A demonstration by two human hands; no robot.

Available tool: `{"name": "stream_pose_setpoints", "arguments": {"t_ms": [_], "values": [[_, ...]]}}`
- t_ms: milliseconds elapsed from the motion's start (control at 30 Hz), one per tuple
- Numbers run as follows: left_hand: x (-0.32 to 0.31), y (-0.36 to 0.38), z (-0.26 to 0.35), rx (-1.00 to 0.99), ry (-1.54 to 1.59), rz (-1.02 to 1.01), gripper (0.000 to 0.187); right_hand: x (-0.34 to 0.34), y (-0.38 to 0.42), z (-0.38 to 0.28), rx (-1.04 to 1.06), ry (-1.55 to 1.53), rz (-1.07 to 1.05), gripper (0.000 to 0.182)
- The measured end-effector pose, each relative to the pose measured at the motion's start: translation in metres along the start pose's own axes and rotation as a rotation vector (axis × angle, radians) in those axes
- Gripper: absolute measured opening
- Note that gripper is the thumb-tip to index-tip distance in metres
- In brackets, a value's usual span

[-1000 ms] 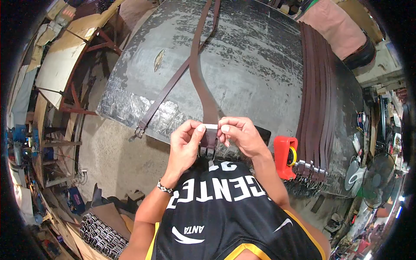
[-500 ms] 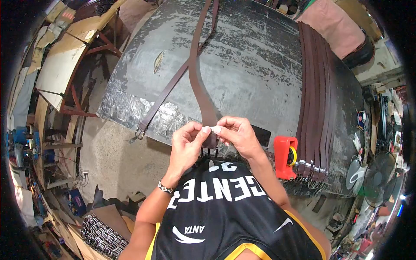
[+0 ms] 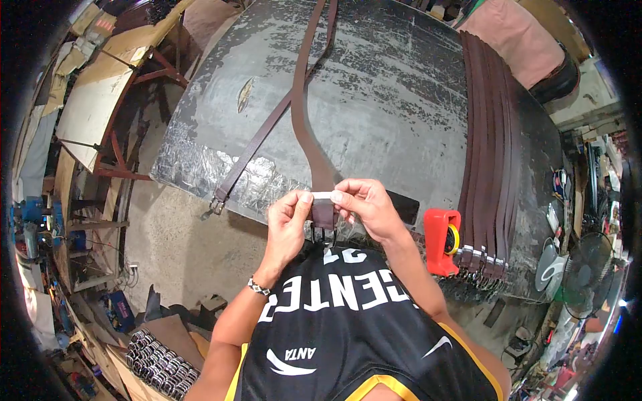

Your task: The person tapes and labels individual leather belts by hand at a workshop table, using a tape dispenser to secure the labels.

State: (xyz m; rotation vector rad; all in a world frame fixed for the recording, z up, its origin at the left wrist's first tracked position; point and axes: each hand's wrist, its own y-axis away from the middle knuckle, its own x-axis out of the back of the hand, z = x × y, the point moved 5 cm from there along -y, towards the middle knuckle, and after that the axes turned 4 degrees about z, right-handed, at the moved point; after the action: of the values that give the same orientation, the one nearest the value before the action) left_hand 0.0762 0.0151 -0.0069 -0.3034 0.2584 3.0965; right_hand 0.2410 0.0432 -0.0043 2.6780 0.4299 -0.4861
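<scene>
- Partly, the buckle [image 3: 324, 235] of the brown belt [image 3: 308, 137] is hard to make out: its dark frame merges with the black jersey [image 3: 334, 294] just below it.
- The belt's far end is cut off by the top of the view; its near end is held up at the middle of the near edge of the bench [image 3: 388, 100].
- A black rectangular object [image 3: 405, 208] at that edge is partly covered by the right hand [image 3: 369, 208].
- The left hand [image 3: 286, 224] pinches the left side of the white strip [image 3: 323, 196] across the belt, thumb on top; fingers beneath are hidden.
- The right hand pinches the strip's other side between thumb and forefinger, its other fingers curled.
- A second belt [image 3: 257, 144] crosses beneath the first, its buckle end over the bench's near edge, toward the left corner.
- A red tape dispenser [image 3: 438, 244] stands at the near edge, beside the row of belts [image 3: 485, 147] along the right.
</scene>
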Motion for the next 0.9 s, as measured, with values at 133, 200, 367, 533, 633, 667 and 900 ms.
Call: {"name": "stream_pose_setpoints", "arguments": {"t_ms": [133, 200, 367, 533, 633, 667, 900], "values": [[-0.005, 0.0, -0.002, 0.035, 0.131, 0.068, 0.03, 0.001, -0.001, 0.004, -0.017, -0.028, 0.037, 0.013], [-0.002, -0.002, -0.006, 0.014, 0.108, 0.076, 0.028, 0.001, 0.001, 0.005, -0.03, -0.014, 0.062, 0.013], [-0.004, -0.001, -0.004, -0.036, 0.028, 0.039, 0.02, 0.003, 0.002, 0.005, -0.02, -0.041, 0.059, 0.013], [-0.003, -0.004, -0.004, -0.008, 0.068, 0.018, 0.023, 0.006, 0.003, 0.002, 0.009, -0.031, 0.035, 0.014], [-0.006, -0.004, -0.006, 0.012, 0.111, 0.034, 0.025, 0.005, 0.004, 0.001, 0.014, -0.038, 0.035, 0.015], [-0.003, -0.005, -0.012, 0.045, 0.135, 0.025, 0.026, 0.005, 0.004, 0.0, 0.015, -0.045, 0.037, 0.015], [-0.023, -0.015, -0.008, 0.185, 0.297, -0.096, 0.032, 0.01, 0.008, 0.002, 0.055, -0.107, 0.019, 0.016]]}}
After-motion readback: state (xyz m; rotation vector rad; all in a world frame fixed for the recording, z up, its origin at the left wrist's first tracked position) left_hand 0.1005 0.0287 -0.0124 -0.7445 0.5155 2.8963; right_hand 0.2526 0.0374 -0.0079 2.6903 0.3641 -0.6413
